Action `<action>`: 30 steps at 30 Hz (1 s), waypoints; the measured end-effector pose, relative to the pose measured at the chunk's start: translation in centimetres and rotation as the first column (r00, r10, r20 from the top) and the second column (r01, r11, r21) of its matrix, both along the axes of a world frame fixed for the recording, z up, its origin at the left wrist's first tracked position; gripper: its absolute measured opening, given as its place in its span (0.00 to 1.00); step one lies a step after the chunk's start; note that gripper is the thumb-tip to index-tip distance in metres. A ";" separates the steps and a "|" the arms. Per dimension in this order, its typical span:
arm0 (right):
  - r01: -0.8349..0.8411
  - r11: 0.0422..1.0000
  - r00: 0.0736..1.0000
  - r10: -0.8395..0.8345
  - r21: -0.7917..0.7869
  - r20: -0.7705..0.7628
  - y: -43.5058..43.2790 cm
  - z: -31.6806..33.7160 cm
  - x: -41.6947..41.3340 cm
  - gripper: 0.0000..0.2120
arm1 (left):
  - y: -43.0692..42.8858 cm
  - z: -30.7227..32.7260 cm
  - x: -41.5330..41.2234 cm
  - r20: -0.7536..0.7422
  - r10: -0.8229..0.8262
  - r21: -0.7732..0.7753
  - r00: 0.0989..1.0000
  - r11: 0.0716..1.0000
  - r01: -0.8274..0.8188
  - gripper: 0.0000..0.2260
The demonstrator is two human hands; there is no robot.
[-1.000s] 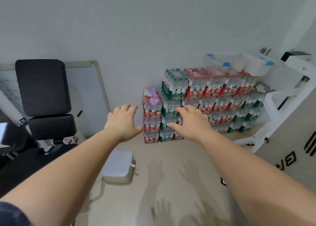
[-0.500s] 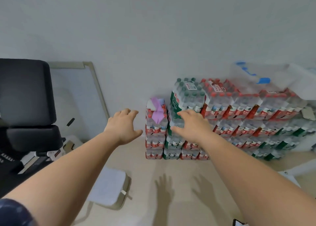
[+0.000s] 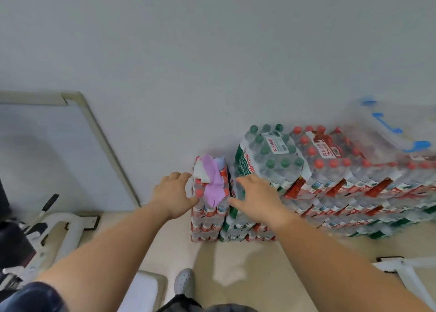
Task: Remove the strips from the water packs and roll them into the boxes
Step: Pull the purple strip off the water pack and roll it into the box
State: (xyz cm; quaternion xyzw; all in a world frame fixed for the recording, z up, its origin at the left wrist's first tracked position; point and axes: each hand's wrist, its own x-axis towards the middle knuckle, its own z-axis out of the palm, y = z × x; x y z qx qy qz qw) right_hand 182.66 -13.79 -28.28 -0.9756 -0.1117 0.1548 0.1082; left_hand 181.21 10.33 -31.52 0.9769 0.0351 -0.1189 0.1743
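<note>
Head camera view: a person reaches with both bare hands toward shrink-wrapped water packs (image 3: 330, 193) stacked on the floor (image 3: 236, 264) against a white wall (image 3: 212, 52). The left hand (image 3: 174, 193) is spread, fingers loose, at the left edge of a narrow stack (image 3: 207, 217) of red-capped bottles; its thumb lies at the wrap, though contact cannot be confirmed. The right hand (image 3: 257, 196) is also spread and holds nothing, its fingers over the packs just right of that stack and just below a green-capped pack (image 3: 269, 156) that tops the pile. A crumpled purple strip (image 3: 213, 184) lies across the top of the narrow stack, between the two hands, with a white piece (image 3: 200, 172) beside it. Further right, red-capped packs run in several layers, blurred toward the edge. Clear boxes (image 3: 389, 127) with blue latches sit on top of them at far right. A whiteboard (image 3: 47, 146) leans against the wall at left. A grey shoe (image 3: 185, 281) shows on the floor below the arms, and a white frame (image 3: 405, 271) stands at lower right.
</note>
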 end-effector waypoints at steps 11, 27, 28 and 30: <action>0.032 0.999 0.982 -0.024 0.036 -0.187 5.3 -5.5 15.8 0.26 | 2.6 -5.8 16.0 -0.165 -0.052 -0.030 0.985 0.998 0.047 0.34; 0.060 0.984 0.908 0.016 0.167 -0.418 9.4 -21.4 31.1 0.20 | 0.9 -19.4 27.4 -0.363 0.256 -0.238 0.896 0.904 -0.355 0.22; 0.070 0.984 0.906 0.005 0.162 -0.422 9.3 -21.8 31.3 0.19 | 0.8 -19.7 27.6 -0.361 0.268 -0.244 0.893 0.897 -0.368 0.20; 0.094 0.982 0.906 -0.016 0.165 -0.423 9.2 -22.3 31.5 0.18 | 0.6 -20.0 28.0 -0.357 0.281 -0.258 0.891 0.887 -0.382 0.16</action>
